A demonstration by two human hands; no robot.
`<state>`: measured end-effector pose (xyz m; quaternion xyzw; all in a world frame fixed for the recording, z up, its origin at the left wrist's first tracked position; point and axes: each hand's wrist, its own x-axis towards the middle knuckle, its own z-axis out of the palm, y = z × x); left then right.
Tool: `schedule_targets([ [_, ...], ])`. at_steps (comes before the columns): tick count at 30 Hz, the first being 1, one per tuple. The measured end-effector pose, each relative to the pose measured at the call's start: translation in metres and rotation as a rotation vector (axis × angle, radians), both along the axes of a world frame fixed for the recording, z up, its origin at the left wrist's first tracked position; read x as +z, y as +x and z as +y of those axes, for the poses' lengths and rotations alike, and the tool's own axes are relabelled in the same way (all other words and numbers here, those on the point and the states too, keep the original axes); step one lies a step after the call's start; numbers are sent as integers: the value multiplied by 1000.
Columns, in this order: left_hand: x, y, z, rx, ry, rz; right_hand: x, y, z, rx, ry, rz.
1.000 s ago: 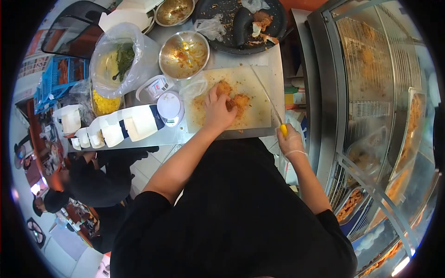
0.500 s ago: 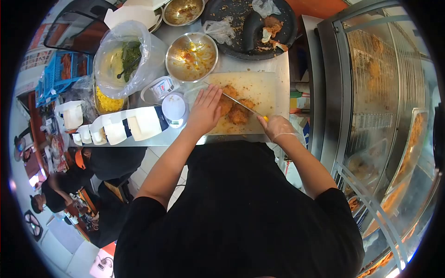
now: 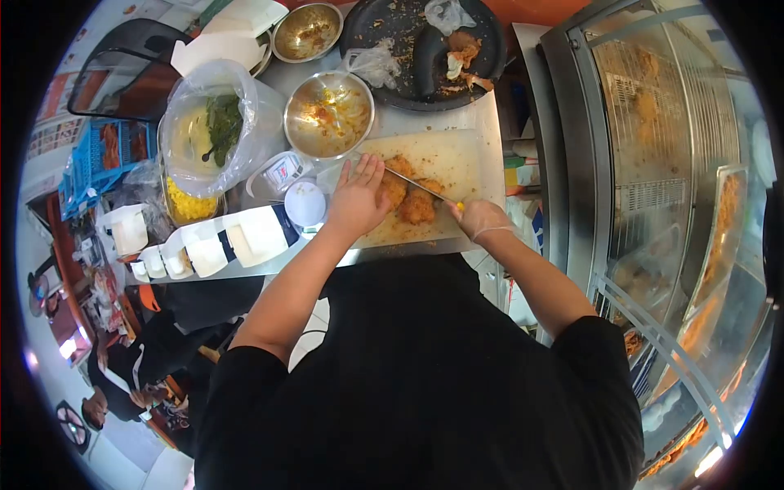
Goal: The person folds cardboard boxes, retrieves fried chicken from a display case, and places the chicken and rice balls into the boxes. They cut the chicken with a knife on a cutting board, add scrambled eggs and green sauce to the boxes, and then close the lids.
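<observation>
Fried chicken pieces (image 3: 417,203), golden and crumbed, lie on a pale cutting board (image 3: 457,163) scattered with crumbs. My right hand (image 3: 483,219), in a clear plastic glove, is closed round the yellow handle of a knife (image 3: 418,184). Its blade runs up and left across the chicken. My left hand (image 3: 359,198) rests at the board's left side with fingers stretched out, fingertips right by the blade's far end and the palm edge beside the chicken. Part of the leftmost piece is hidden under that hand.
Beyond the board stand a stained steel bowl (image 3: 329,115) and a black round tray (image 3: 388,86) with scraps. At left are a plastic-lined tub (image 3: 269,122) with greens, yellow food (image 3: 190,204), a round white-topped device (image 3: 305,203) and white boxes (image 3: 255,237). A glass-fronted cabinet (image 3: 653,155) borders the right.
The view has shifted slightly, so the counter sits a little lower and further left. Both hands keep nearly the same places at the chicken and knife. People at lower left have moved.
</observation>
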<state>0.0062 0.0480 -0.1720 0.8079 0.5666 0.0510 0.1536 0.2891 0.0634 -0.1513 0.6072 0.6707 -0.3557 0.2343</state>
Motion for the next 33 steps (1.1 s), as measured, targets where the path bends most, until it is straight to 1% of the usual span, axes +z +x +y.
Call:
schedule_targets([
  [2,2,-1,-5,-5,24,-36,-4,1,-10,-24,31,5],
  [3,5,-3,-5,-8,32,-34,3,-1,-10,-31,28,14],
  [5,10,-9,-7,-5,9,-150,21,-3,-10,-34,22,22],
  [7,17,-8,-16,6,-16,-157,41,-4,-20,-53,-12,29],
  [9,14,-6,-20,9,-33,-159,19,-2,-29,-53,-30,30],
  [11,2,0,-24,29,-2,-79,1,-5,-34,-57,-47,31],
  [12,-2,-1,-22,26,-9,-81,-5,-9,-32,-55,-47,16],
  [14,-7,-5,-16,48,-42,-9,1,-13,-33,-43,-49,0],
  [15,-6,-6,-14,52,-30,-10,13,-14,-25,-25,-43,3],
  [16,-3,-7,-12,17,-61,18,21,-15,-20,-8,-37,8],
  [17,-1,-6,-11,-20,-91,43,18,-13,-25,-8,-24,7],
  [18,-1,-4,-11,-11,-67,44,16,-13,-27,-11,-4,-4],
  [20,-1,-5,-18,11,-29,37,7,-12,-19,-22,30,1],
  [21,2,-7,-26,6,-40,45,14,-12,-18,10,-3,0],
  [22,8,-10,-28,7,4,-15,20,-12,-17,45,-32,1],
  [23,14,-13,-24,5,57,-77,26,-11,-18,37,-24,30],
  [24,19,-13,-25,0,54,-76,35,-11,-20,32,-26,31],
  [26,25,-12,-35,54,4,-83,50,-12,-26,9,-11,66],
  [27,17,-9,-40,57,-3,-85,35,-10,-29,11,-18,63],
  [28,3,-7,-45,66,-36,-41,9,-9,-34,25,-26,66],
  [29,-5,-6,-41,73,-59,3,-5,-9,-33,37,-24,70],
  [30,-5,-6,-29,72,-52,1,2,-9,-27,36,-17,68],
  [32,1,-16,-23,83,-205,-19,21,-19,-27,25,-58,33],
  [33,3,-18,-26,86,-207,-8,14,-23,-31,27,-59,45],
])
